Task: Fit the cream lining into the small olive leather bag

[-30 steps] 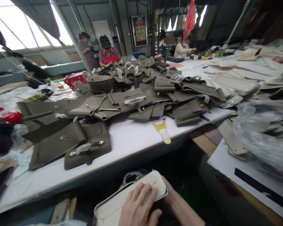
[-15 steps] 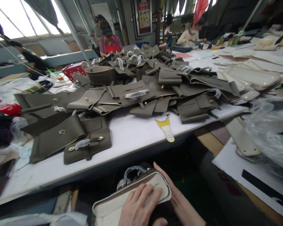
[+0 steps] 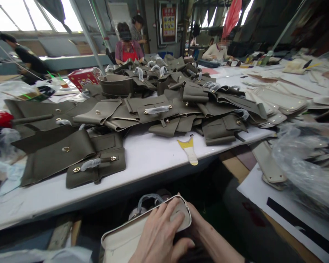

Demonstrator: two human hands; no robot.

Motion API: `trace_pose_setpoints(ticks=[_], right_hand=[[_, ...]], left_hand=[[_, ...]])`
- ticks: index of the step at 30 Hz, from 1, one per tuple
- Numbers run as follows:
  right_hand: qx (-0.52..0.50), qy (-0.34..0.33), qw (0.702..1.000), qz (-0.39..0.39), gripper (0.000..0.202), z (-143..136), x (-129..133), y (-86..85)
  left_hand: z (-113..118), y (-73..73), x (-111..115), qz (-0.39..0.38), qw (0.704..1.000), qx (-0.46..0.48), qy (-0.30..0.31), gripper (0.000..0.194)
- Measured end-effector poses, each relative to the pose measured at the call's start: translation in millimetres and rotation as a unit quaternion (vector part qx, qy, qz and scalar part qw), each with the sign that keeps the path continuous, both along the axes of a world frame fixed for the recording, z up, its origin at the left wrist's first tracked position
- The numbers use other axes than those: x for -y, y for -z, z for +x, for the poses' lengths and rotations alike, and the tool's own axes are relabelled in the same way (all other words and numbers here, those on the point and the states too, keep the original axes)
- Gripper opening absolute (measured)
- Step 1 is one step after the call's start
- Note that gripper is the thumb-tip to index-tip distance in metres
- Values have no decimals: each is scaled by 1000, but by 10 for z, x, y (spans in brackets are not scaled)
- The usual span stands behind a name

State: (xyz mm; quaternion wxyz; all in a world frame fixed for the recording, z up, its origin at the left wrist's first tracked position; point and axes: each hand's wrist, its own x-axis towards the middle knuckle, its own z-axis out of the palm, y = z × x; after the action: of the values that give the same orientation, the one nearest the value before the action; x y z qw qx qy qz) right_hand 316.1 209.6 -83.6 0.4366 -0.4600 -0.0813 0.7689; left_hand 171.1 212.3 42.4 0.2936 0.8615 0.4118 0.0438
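My left fingers lie spread on the cream bag, right hand hold hidden; uneven pressure could crease it.

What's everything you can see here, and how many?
Bag: one, mostly cream, bottom middle
Table: one, white, middle
Bag pieces: many, grey-brown, heaped on table
Fork-shaped piece: one, yellow and white, table's near edge
Box: one, patterned red, upper left
Panels: many, off-white, right
Plastic: several, clear, left and right
Strip: one, black, lower right
Poster: one, red and yellow, upper middle
Hanging sheet: one, red, top right
Windows: several, bright white, top
People: at least four, mixed clothes, background
Left grip: one, bare, on bag
Right grip: one, bare, bag's right end
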Motion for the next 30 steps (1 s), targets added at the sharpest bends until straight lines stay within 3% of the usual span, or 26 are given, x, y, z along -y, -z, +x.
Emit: trace_pose_setpoints(ticks=[4,9,11,13,16,19,24,27,30], right_hand=[[22,-11,1000,18,61,119,128,-166],[135,-60,983,111,61,272,306,-555],[252,-98,948,166,52,315,346,-716],[373,-136,895,203,44,337,354,-857],[483,-176,828,224,34,327,319,-1002],[540,-209,782,231,35,287,278,-1038],[636,-236,700,222,36,210,282,-909],[655,-237,685,215,34,168,306,-855],[664,-236,675,219,34,148,315,-861]], left_hand=[[7,5,-16,-9,1000,12,-11,53],[-62,53,-4,-16,1000,23,0,61],[-85,70,7,-13,1000,21,12,63],[-90,69,8,-8,1000,19,20,63],[-66,27,-21,-7,999,24,22,59],[-31,-39,-73,-7,999,24,25,48],[3,-95,-163,36,998,6,53,25],[26,-107,-255,65,995,-3,74,16],[68,-131,-379,87,990,-11,113,19]])
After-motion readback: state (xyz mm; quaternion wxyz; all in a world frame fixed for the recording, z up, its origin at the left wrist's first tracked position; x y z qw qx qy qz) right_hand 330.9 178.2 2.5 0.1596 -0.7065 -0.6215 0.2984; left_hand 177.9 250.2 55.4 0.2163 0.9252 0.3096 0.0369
